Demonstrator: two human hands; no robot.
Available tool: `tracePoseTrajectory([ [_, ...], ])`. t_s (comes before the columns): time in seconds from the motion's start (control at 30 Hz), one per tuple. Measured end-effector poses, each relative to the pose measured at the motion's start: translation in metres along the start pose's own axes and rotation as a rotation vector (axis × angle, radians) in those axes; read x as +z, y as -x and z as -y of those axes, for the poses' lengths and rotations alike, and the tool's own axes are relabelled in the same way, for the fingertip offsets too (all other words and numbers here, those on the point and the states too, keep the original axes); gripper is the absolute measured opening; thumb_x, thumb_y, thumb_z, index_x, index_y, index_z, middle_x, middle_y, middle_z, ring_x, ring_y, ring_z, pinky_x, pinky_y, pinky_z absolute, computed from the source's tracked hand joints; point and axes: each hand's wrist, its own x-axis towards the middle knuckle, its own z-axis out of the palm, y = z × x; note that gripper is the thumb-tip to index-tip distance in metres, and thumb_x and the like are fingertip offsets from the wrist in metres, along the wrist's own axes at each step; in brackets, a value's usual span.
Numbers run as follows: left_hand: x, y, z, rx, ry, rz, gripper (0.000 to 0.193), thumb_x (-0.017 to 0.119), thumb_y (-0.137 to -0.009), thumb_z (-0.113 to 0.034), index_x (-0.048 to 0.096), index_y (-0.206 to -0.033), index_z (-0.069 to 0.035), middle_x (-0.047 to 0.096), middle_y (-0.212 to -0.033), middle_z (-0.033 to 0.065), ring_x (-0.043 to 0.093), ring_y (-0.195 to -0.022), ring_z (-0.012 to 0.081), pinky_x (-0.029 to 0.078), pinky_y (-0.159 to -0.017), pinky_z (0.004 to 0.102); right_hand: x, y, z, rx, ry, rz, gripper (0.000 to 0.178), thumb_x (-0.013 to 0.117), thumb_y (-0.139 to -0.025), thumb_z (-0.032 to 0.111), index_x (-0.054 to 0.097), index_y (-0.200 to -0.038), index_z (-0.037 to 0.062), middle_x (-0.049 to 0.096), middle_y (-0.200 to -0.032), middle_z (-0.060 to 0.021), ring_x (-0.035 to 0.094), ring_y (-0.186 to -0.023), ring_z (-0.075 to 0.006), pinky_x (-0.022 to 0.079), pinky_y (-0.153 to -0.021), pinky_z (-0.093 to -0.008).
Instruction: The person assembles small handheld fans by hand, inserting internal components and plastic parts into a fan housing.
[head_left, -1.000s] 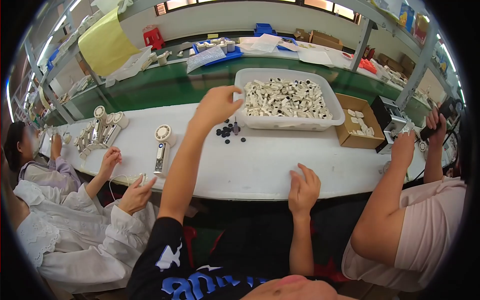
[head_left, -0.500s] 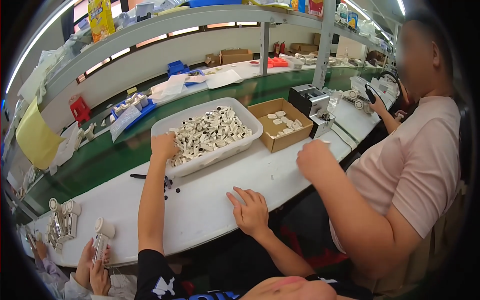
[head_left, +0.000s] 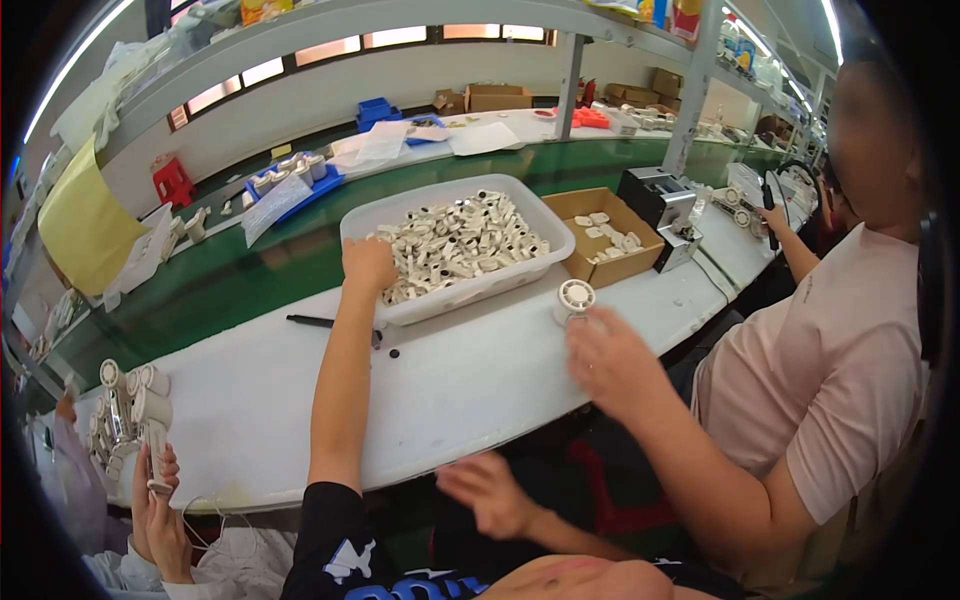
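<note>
My left hand reaches over the left end of a white plastic bin heaped with small white parts. Its fingers are down against the parts and mostly hidden, so what they hold does not show. Low in front of the table's near edge, my right hand is slightly blurred, fingers stretched out and nothing in them. Beside my left forearm lie a black stick-like tool and a small black round piece.
A cardboard box with white pieces stands right of the bin, by a black-and-silver machine. A co-worker's hand at right is at a white handheld fan. At lower left, another person's hands hold a white device near several fans.
My right hand has drawn back from over the table to its near edge. My left hand stays at the bin. The right co-worker's fan now shows above the table. The view has shifted.
</note>
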Motion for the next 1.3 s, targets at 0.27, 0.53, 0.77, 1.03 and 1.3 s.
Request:
tracePoseTrajectory([
  [0.27,-0.016,-0.001,0.002,-0.045,0.148,-0.002,0.037,0.083,-0.063,-0.023,0.064,-0.093,-0.014,0.071,-0.103,0.0066,0.065,-0.102,0.0268,0.041,-0.087,0.0436,0.025,0.047,0.009,0.262,-0.212,0.257,0.069,0.027,-0.102,0.051,0.044,-0.144,-0.0011,0.038,-0.153,-0.0168,0.036,-0.137,-0.0374,0.023,-0.115,-0.0487],
  [0.53,-0.071,0.022,-0.013,0.01,0.764,-0.315,0.039,0.086,-0.065,-0.023,0.067,-0.094,-0.006,0.07,-0.088,0.0083,0.066,-0.079,0.0207,0.05,-0.069,0.0341,0.004,0.114,-0.038,1.297,0.339,0.236,0.07,0.061,-0.087,0.036,0.045,-0.142,-0.0031,0.036,-0.152,-0.0233,0.038,-0.136,-0.0441,0.033,-0.109,-0.0549],
  [0.77,-0.144,0.109,-0.098,0.481,1.21,0.289,0.029,0.086,-0.075,-0.013,0.068,-0.095,-0.004,0.063,-0.08,-0.0036,0.056,-0.07,0.0039,0.045,-0.064,0.0204,-0.031,0.131,-0.07,1.218,-0.083,0.232,0.069,0.064,-0.09,0.034,0.044,-0.143,-0.0038,0.042,-0.147,-0.0266,0.048,-0.128,-0.0406,0.04,-0.106,-0.0482],
  [1.03,-0.118,0.164,-0.137,0.519,1.39,0.693,0.031,0.088,-0.071,-0.008,0.067,-0.093,-0.003,0.064,-0.079,-0.0032,0.054,-0.069,0.0039,0.044,-0.064,0.021,-0.097,0.001,0.029,0.706,-0.346,-0.654,0.031,0.069,-0.086,-0.001,0.064,-0.116,-0.005,0.066,-0.107,-0.0141,0.067,-0.087,-0.0171,0.055,-0.075,-0.0263],
  [1.3,-0.11,0.167,-0.163,0.554,1.412,0.675,0.027,0.085,-0.077,-0.014,0.068,-0.094,-0.002,0.066,-0.083,-0.0017,0.054,-0.07,0.0043,0.044,-0.065,0.0208,-0.113,-0.004,-0.006,0.487,0.001,-0.705,0.023,0.068,-0.087,-0.004,0.066,-0.11,-0.0059,0.066,-0.099,-0.0102,0.063,-0.077,-0.0141,0.053,-0.067,-0.0242],
])
